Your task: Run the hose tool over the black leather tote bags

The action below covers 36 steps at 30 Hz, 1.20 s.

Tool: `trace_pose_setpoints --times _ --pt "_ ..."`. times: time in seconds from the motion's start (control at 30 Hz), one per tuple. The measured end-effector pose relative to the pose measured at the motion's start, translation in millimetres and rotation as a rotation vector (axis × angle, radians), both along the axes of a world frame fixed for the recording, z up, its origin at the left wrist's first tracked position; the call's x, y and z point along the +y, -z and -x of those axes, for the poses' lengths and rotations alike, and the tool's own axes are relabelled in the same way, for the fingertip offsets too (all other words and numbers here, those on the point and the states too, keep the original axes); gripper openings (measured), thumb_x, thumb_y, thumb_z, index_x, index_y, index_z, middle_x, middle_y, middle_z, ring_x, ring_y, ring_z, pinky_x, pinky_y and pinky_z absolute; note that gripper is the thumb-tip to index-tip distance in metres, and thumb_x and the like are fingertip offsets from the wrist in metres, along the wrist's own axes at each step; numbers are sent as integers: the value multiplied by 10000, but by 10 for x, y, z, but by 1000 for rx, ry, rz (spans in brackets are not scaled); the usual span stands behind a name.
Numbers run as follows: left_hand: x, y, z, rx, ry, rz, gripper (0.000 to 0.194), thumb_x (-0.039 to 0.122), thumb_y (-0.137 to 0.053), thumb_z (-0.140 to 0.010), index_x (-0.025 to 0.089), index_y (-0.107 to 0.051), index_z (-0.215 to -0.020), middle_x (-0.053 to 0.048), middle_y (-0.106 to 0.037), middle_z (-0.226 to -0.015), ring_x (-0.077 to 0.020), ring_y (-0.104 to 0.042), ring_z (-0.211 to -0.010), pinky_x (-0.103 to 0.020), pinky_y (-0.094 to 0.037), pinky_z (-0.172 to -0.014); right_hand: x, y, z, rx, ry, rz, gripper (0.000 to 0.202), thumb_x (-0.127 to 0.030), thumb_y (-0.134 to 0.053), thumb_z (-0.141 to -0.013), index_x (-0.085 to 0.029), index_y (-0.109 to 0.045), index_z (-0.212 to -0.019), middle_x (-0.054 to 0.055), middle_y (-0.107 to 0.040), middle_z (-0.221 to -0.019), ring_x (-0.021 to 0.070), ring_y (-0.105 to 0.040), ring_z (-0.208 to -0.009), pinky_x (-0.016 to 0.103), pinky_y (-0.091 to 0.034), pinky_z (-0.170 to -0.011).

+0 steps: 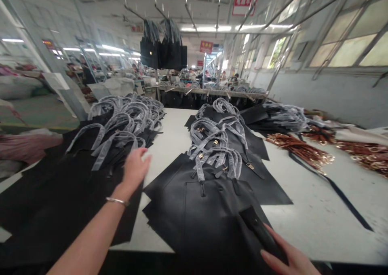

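Note:
My left hand reaches over the left pile of black leather bag panels, close to their plastic-wrapped handles. Its fingers are apart, with nothing visible between them. At the lower right, my right hand grips a narrow, folded black leather piece; whether it is joined to the panel below cannot be seen. Beneath it lies the top black leather panel of the middle pile, stitching along one side. More wrapped handles and gold-coloured buckles lie on this pile.
A pale table carries the piles. Brown straps with gold rings and a long black strap are on the right. Black bags hang from an overhead rack. A metal post stands at the left.

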State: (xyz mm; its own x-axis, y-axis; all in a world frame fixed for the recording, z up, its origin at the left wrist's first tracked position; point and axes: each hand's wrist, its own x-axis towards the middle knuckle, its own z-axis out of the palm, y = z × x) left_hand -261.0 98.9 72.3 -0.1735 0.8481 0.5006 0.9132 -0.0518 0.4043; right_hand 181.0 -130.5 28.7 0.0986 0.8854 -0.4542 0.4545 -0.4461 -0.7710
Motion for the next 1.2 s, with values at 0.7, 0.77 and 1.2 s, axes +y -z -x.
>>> trace_pose_setpoints --times 0.7,0.77,1.2 --pt "-760 974 -1881 -983 520 838 197 305 -628 -759 181 -483 -808 12 -611 -683 -149 -602 -608 -231 -443 -550 363 -441 500 90 -238 80 831 -433 -612 -804 -137 -266 -1499 -14 -634 -665 133 -576 -497 212 -428 -457" --pt "-864 1026 -1947 -1238 486 840 288 329 -697 -693 188 -466 -792 21 -601 -667 -141 -589 -579 -226 -438 -533 331 -474 484 145 -222 106 815 -432 -616 -804 -149 -282 -1491 -14 -634 -690 118 -564 -489 203 -426 -448" --pt "-1039 1077 -2067 -1394 472 777 311 301 -733 -635 185 -505 -812 38 -563 -665 -121 -543 -609 -216 -428 -567 404 -460 458 325 -198 162 533 -408 -612 -842 -193 -479 -1312 -54 -562 -688 67 -542 -440 151 -420 -403"
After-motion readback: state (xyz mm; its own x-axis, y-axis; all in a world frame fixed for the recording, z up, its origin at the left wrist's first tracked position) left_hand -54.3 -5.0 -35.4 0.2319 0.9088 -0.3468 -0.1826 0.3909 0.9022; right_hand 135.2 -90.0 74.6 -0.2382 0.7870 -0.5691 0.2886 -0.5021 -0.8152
